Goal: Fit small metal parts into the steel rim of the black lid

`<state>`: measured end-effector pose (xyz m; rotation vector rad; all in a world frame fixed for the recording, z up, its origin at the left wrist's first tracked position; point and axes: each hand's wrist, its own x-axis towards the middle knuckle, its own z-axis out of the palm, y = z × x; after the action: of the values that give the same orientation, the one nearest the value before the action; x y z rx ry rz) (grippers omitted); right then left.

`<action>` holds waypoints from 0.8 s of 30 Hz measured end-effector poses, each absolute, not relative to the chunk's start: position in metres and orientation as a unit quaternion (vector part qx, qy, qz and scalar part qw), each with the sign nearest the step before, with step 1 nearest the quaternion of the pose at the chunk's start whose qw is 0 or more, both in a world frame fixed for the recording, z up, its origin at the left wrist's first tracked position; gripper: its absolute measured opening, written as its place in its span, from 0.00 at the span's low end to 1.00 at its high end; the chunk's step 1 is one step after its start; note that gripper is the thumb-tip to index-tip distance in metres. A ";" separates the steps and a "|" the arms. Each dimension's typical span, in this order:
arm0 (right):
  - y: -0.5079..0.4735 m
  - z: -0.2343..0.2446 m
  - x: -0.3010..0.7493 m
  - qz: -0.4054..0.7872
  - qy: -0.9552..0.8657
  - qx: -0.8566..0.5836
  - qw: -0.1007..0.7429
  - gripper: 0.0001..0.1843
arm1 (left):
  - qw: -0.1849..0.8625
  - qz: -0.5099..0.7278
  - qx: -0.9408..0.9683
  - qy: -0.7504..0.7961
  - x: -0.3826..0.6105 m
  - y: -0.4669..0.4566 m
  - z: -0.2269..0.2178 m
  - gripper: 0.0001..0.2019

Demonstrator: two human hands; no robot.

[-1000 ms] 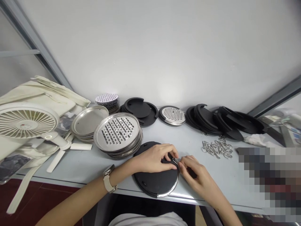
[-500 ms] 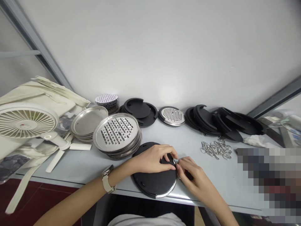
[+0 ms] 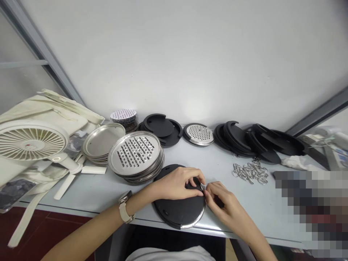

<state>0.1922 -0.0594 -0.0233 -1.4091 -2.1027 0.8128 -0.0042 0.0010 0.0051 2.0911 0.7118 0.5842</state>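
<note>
In front of me on the table lies a black round disc (image 3: pixel 176 206), with a bright metal rim along its lower right edge and small slots in its face. My left hand (image 3: pixel 176 184) rests over it, thumb and curled fingers gripping it near the right edge. Between the fingertips of both hands sits a small shiny metal ring (image 3: pixel 203 186), partly hidden. My right hand (image 3: pixel 221 201) pinches this ring at the disc's right edge, its fingers bent together.
Stacked metal grater plates (image 3: pixel 136 154) and plain metal lids (image 3: pixel 103 141) stand left. Black round holders (image 3: pixel 163 127) line the wall, with more black holders (image 3: pixel 239 137) right of a grater in a holder (image 3: pixel 199 134). Wire rings (image 3: pixel 248 172) lie right; a white fan (image 3: pixel 32 143) is far left.
The small metal ring has tilted slightly between my fingertips. Both hands stay in nearly the same place on the disc.
</note>
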 end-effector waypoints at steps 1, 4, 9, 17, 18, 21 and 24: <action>-0.060 -0.023 0.192 0.297 -0.768 -0.516 0.238 0.18 | 0.417 0.232 0.832 0.285 -0.004 0.001 0.005 0.11; -0.061 -0.023 0.193 0.292 -0.768 -0.516 0.243 0.17 | 0.425 0.229 0.828 0.285 -0.004 0.001 0.006 0.11; -0.060 -0.022 0.194 0.295 -0.767 -0.510 0.253 0.18 | 0.436 0.229 0.825 0.278 -0.005 0.000 0.007 0.11; -0.058 -0.026 0.187 0.256 -0.755 -0.542 0.265 0.17 | 0.426 0.240 0.828 0.274 -0.005 0.000 0.004 0.14; -0.058 -0.026 0.185 0.253 -0.754 -0.544 0.268 0.17 | 0.426 0.242 0.829 0.271 -0.005 0.001 0.004 0.15; -0.057 -0.025 0.181 0.260 -0.753 -0.536 0.279 0.17 | 0.429 0.244 0.828 0.266 -0.005 0.001 0.004 0.14; -0.058 -0.022 0.181 0.278 -0.756 -0.524 0.278 0.17 | 0.438 0.241 0.824 0.268 -0.005 0.000 0.005 0.13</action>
<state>0.1811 -0.0581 -0.0219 -1.4054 -2.0293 0.7465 -0.0049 0.0005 0.0053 2.0485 0.6655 0.5990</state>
